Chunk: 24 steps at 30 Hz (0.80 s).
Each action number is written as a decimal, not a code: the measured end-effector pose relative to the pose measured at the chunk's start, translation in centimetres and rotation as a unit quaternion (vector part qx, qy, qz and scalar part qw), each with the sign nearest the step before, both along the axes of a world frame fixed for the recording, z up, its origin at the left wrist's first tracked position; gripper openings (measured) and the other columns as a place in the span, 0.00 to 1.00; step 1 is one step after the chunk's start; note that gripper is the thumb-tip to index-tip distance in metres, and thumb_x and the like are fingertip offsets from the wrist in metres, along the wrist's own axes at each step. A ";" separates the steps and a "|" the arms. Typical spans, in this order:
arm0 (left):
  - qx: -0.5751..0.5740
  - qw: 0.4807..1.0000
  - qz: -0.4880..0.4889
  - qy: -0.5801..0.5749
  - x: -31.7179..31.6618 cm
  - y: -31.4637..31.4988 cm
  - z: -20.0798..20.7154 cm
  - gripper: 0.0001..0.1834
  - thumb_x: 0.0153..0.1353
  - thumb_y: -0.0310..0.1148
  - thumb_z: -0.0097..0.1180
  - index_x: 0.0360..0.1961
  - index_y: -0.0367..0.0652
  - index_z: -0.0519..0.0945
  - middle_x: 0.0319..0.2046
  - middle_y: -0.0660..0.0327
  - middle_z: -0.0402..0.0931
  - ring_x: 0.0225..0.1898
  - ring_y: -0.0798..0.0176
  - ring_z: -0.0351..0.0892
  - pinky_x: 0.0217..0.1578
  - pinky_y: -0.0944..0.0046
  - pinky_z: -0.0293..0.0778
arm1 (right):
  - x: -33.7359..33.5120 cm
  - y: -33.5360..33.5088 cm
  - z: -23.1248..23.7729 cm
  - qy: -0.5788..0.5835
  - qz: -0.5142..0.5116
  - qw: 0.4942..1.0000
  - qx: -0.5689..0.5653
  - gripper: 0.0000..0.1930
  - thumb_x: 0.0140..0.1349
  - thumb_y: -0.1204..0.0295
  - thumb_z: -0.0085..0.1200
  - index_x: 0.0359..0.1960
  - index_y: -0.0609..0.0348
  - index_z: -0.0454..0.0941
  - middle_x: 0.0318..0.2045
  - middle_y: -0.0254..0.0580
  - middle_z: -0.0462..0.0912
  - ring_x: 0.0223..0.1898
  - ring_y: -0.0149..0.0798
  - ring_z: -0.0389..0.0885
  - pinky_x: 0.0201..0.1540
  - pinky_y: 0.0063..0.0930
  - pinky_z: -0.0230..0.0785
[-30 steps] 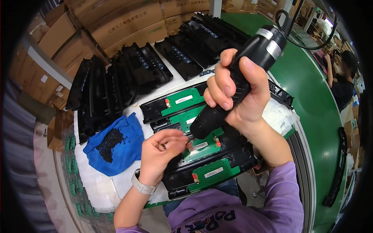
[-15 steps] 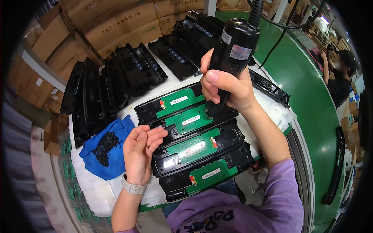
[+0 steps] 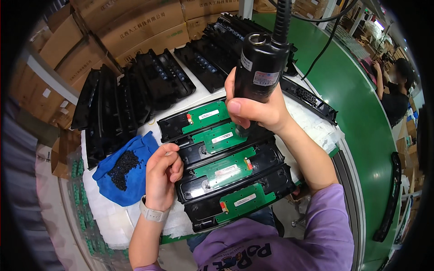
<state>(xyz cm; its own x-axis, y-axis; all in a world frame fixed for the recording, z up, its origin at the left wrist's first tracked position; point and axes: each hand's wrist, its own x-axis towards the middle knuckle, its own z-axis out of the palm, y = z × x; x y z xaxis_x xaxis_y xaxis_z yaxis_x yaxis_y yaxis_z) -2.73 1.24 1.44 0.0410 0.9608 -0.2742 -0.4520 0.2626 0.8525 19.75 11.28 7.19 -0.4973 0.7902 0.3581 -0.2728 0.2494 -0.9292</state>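
My right hand [image 3: 266,110] is wrapped round a black electric screwdriver [image 3: 260,65], held upright. Its lower end points down at the right part of a green circuit board [image 3: 210,143] in a black plastic housing; the tip is hard to make out. Beside the housings' left ends, my left hand [image 3: 160,176] has its fingers curled in; whatever they hold is hidden. Similar boards lie in neighbouring housings: one behind [image 3: 199,118], one in front [image 3: 217,175] and one nearest me [image 3: 246,205]. Left of that hand, a heap of small black screws [image 3: 123,169] lies on a blue cloth [image 3: 115,195].
More black housings [image 3: 158,81] stand along the table's back and left side. Another black part [image 3: 309,97] lies at the right. Cardboard boxes [image 3: 149,27] are stacked behind. The screwdriver's cable [image 3: 282,20] runs upward. A co-worker [image 3: 398,90] is far right.
The screwdriver and my right hand have moved left and slightly down. My left hand has drawn back to the left, its fingers curling in more.
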 end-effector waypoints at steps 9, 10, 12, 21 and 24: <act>0.049 0.993 -0.017 0.107 0.6 -0.3 0.0 0.08 0.64 0.30 0.48 0.38 0.35 0.75 0.29 0.54 0.79 0.13 0.80 0.58 0.16 0.80 0.54 | 0.3 -1.2 0.4 0.053 0.015 0.998 0.032 0.14 0.53 0.68 0.56 0.33 0.63 0.65 0.14 0.35 0.68 0.12 0.27 0.66 0.15 0.21 0.59; 0.048 0.993 -0.016 0.106 0.7 -0.4 0.1 0.08 0.64 0.30 0.48 0.38 0.35 0.75 0.29 0.54 0.79 0.13 0.80 0.58 0.16 0.80 0.54 | 0.5 -1.4 0.6 0.094 0.030 0.995 0.014 0.15 0.54 0.66 0.54 0.35 0.63 0.65 0.14 0.34 0.67 0.11 0.28 0.65 0.16 0.23 0.59; 0.043 0.990 -0.064 0.117 1.1 -0.6 0.4 0.08 0.63 0.30 0.50 0.34 0.35 0.76 0.25 0.56 0.79 0.13 0.80 0.58 0.14 0.80 0.53 | 0.3 -1.6 0.7 0.210 0.075 0.975 0.016 0.16 0.58 0.61 0.50 0.38 0.61 0.64 0.14 0.33 0.66 0.11 0.28 0.64 0.20 0.26 0.63; 0.050 0.987 -0.099 0.116 2.8 -1.6 0.7 0.08 0.61 0.30 0.54 0.33 0.34 0.75 0.24 0.58 0.77 0.13 0.80 0.58 0.14 0.81 0.51 | -0.9 -2.8 0.7 0.377 0.059 0.923 -0.060 0.12 0.61 0.63 0.41 0.38 0.59 0.65 0.14 0.35 0.67 0.11 0.32 0.65 0.21 0.30 0.63; 0.040 0.990 -0.094 0.101 2.8 -1.6 0.4 0.08 0.60 0.29 0.56 0.34 0.35 0.75 0.24 0.58 0.78 0.13 0.81 0.58 0.14 0.80 0.51 | -1.2 -2.9 0.4 0.370 0.064 0.925 -0.053 0.12 0.61 0.63 0.41 0.38 0.59 0.65 0.14 0.36 0.67 0.11 0.32 0.65 0.20 0.30 0.63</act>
<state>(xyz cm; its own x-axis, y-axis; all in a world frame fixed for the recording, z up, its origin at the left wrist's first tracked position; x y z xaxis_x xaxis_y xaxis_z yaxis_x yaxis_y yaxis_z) 0.10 -0.35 1.87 0.1722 0.9607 -0.2178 -0.2196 0.2529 0.9422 18.56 8.40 7.57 -0.2388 0.7925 0.5611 -0.8649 0.0891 -0.4940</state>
